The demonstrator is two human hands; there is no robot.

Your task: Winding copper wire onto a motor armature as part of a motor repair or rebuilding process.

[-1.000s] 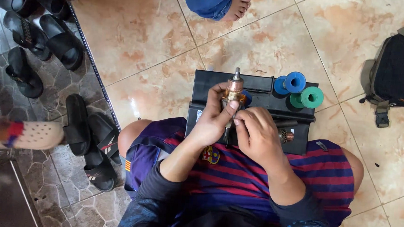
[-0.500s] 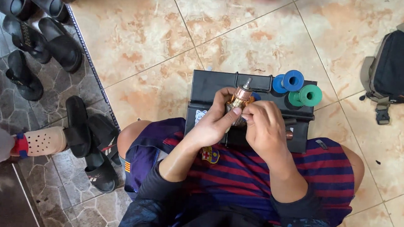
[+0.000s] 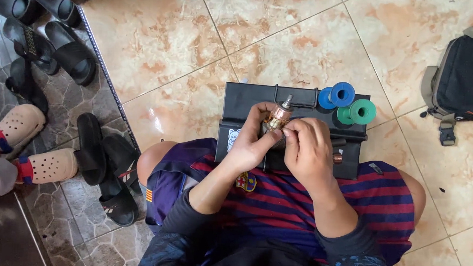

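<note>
My left hand (image 3: 253, 138) grips a small motor armature (image 3: 277, 117) with copper windings and a steel shaft that points up and away. My right hand (image 3: 308, 148) pinches at the armature's side with thumb and fingertips. Both hands hover over a black tray (image 3: 244, 100) that lies on the floor between my knees. Two blue spools (image 3: 342, 94) and a green spool (image 3: 362, 111) sit on the tray's far right corner. A small copper part (image 3: 337, 158) lies on the tray beside my right hand.
A black and grey bag (image 3: 464, 81) lies on the tiles at the right. Several black sandals (image 3: 69, 57) line the dark stone strip at the left. Another person's feet in beige perforated clogs (image 3: 48, 165) stand at the left edge.
The armature has tilted and sunk a little toward the tray in my hands. A bare foot at the top edge has gone. The feet in clogs at the left have stepped further into view.
</note>
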